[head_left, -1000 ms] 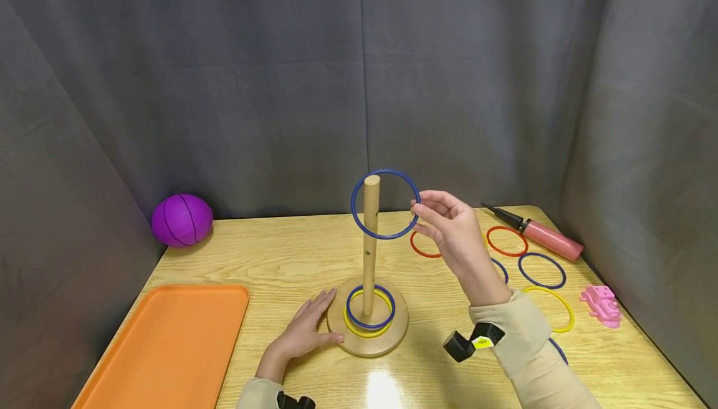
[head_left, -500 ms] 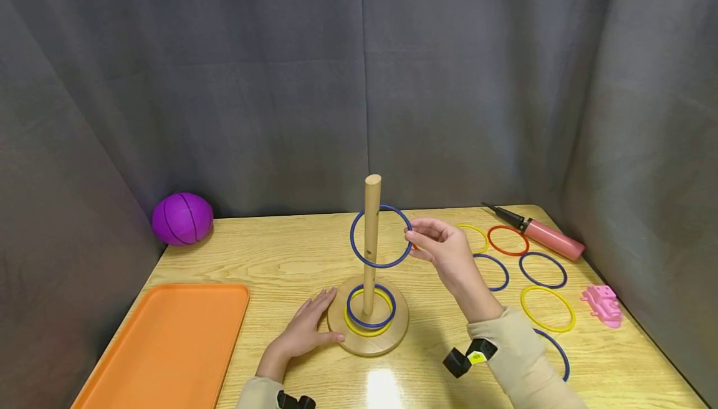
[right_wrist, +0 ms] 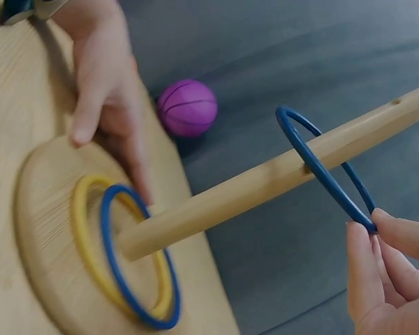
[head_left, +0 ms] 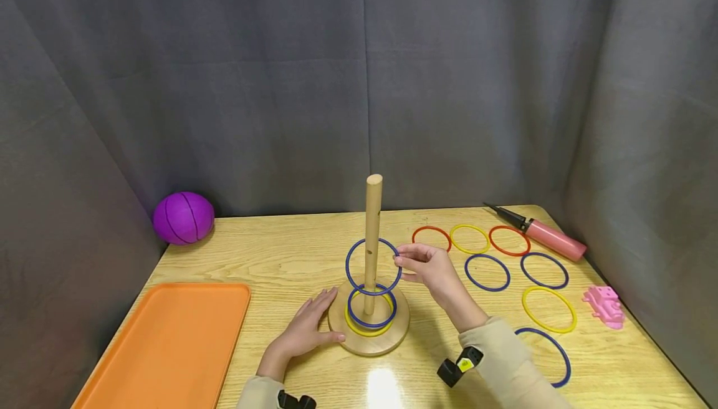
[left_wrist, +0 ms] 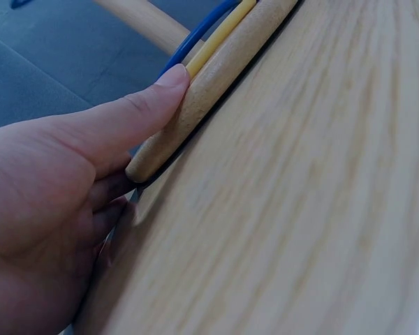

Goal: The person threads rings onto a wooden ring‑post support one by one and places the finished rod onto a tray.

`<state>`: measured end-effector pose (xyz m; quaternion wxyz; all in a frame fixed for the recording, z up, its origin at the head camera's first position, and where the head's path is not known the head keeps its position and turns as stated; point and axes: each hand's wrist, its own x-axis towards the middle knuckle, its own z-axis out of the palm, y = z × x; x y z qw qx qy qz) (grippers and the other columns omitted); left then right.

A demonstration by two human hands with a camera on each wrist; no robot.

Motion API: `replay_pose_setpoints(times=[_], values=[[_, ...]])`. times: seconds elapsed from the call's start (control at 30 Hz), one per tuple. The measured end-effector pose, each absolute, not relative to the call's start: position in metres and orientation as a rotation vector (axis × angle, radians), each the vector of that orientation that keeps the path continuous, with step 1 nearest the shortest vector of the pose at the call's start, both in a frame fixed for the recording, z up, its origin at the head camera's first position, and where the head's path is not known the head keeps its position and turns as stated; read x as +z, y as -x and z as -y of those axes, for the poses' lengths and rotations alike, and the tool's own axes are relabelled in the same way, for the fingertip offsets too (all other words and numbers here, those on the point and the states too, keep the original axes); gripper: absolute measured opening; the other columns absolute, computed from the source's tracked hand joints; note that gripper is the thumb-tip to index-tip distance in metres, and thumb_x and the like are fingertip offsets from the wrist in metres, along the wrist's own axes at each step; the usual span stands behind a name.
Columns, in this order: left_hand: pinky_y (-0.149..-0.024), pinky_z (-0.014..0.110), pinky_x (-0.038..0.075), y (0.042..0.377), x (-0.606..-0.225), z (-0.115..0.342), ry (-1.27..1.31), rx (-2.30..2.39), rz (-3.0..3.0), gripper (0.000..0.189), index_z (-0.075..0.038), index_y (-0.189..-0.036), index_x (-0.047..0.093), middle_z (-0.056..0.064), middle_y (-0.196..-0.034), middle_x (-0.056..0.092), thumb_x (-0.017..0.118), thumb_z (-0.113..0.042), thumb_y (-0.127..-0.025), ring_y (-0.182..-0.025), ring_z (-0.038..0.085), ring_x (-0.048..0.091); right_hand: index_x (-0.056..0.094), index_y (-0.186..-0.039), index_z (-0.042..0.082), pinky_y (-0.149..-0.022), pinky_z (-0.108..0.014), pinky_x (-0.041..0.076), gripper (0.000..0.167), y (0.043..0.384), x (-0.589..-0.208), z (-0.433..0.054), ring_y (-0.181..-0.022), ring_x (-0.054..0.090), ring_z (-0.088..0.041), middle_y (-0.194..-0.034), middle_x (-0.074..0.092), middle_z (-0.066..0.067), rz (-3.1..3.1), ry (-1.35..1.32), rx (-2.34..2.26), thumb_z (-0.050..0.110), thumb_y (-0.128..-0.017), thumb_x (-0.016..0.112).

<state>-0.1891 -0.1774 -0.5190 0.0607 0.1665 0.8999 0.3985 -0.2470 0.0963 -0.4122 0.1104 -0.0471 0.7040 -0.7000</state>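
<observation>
A wooden ring-toss stand (head_left: 367, 348) with an upright post (head_left: 373, 216) stands mid-table. My right hand (head_left: 429, 269) pinches a blue ring (right_wrist: 325, 176) by its right side between thumb and fingertips. That ring encircles the post below mid-height, tilted, as the right wrist view shows. Lower down, another blue ring (right_wrist: 117, 262) and a yellow ring (right_wrist: 84, 237) lie around the foot of the post. My left hand (head_left: 305, 328) rests against the left edge of the round base, fingers extended along it. Its thumb (left_wrist: 136, 115) touches the rim in the left wrist view.
Several loose red, yellow and blue rings, such as a yellow ring (head_left: 525, 309), lie on the right of the table. Beyond them are a pink hand pump (head_left: 555, 239) and a pink plastic toy (head_left: 604, 307). An orange tray (head_left: 174, 340) and a purple ball (head_left: 183, 217) are on the left.
My right hand has lowered the blue ring from the top of the post to below its middle, shifting slightly left. The left hand has stayed at the base.
</observation>
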Motion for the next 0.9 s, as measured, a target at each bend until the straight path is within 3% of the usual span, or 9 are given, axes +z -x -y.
replay_pose_setpoints(times=[0.27,0.5,0.9], values=[[-0.122,0.057,0.008,0.190,-0.520,0.177,-0.498,1.211,-2.717,0.095,-0.005,-0.153,0.026,0.019,-0.159,0.026,0.077,-0.039,-0.080,-0.149,0.038,0.018,0.061,-0.115,-0.013,-0.078,-0.035,0.062,0.031,0.251,-0.440,-0.096,-0.080,0.064,-0.006,-0.083,0.066,0.006,-2.126,0.177,-1.922,0.003,-0.090,0.066],[-0.122,0.057,0.007,0.190,-0.520,0.178,-0.494,1.213,-2.712,0.096,-0.004,-0.153,0.025,0.019,-0.159,0.026,0.076,-0.039,-0.080,-0.149,0.038,0.017,0.063,-0.112,-0.013,-0.070,-0.024,0.061,0.028,0.252,-0.456,-0.093,-0.080,0.065,-0.007,-0.084,0.068,0.001,-2.098,0.136,-1.860,0.002,-0.089,0.067],[-0.123,0.057,0.007,0.190,-0.519,0.178,-0.478,1.206,-2.703,0.096,-0.004,-0.153,0.025,0.018,-0.159,0.025,0.076,-0.040,-0.080,-0.150,0.037,0.017,0.064,-0.108,-0.014,-0.063,-0.021,0.059,0.024,0.252,-0.467,-0.088,-0.068,0.063,-0.004,-0.080,0.068,0.001,-2.191,0.155,-1.771,-0.002,-0.088,0.066]])
